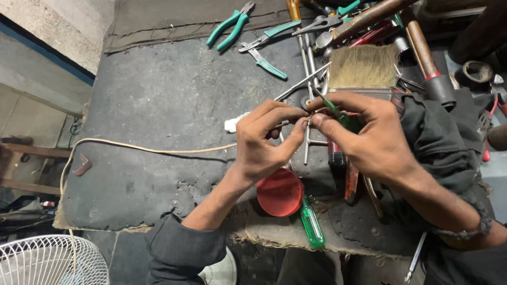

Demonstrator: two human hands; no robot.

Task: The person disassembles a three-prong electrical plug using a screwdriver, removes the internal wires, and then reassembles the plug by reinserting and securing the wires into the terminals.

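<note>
Two hands: left hand (261,140) and right hand (364,134) meet fingertip to fingertip, pinching a tiny part too small to tell.
Bench (158,105): dark mat beneath both hands.
Brush (363,66): wide bristles, just beyond the right hand.
Red cup (280,193): below the left wrist.
Green screwdriver (312,226): beside the cup.
Cream cord (148,149): runs left from the left hand.

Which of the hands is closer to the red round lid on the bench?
Left. The left hand is directly above the red lid, its wrist beside the rim. The right hand is farther off, up and to the lid's right.
</note>
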